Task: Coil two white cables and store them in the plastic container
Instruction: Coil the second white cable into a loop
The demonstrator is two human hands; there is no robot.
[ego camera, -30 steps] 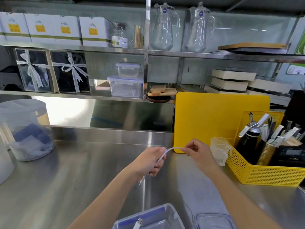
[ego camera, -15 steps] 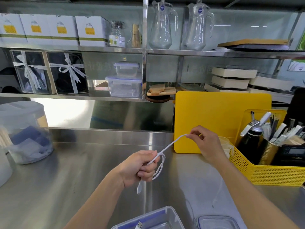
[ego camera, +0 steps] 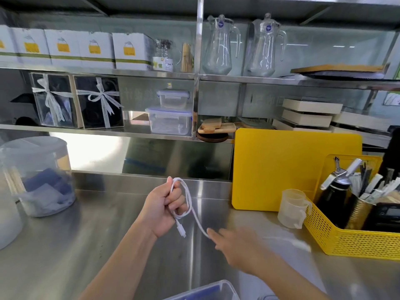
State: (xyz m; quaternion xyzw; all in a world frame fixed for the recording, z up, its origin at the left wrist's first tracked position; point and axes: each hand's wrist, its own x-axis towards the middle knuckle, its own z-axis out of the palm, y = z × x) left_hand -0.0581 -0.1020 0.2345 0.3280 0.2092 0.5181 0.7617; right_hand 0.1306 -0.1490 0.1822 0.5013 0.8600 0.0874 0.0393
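Note:
My left hand [ego camera: 163, 207] is raised over the steel counter and closed around a white cable [ego camera: 188, 201]. The cable forms a loop above and beside my fingers, and its plug hangs just below the hand. From the loop the cable runs down and right to my right hand [ego camera: 236, 243], which is blurred with motion and pinches the cable at its fingertips. The rest of the cable trails off blurred to the right. The clear plastic container [ego camera: 207, 291] shows at the bottom edge, in front of my arms. The second cable is not visible now.
A yellow cutting board [ego camera: 292, 169] leans at the back right, with a small clear measuring cup [ego camera: 291, 207] and a yellow basket [ego camera: 355, 234] of tools beside it. A round translucent tub [ego camera: 36, 176] stands at the left. Shelves with boxes, containers and glass jugs rise behind the counter.
My right hand swept from up near the cutting board down low beside my left hand, laying another loop of cable. My left hand has turned upright and holds the loop.

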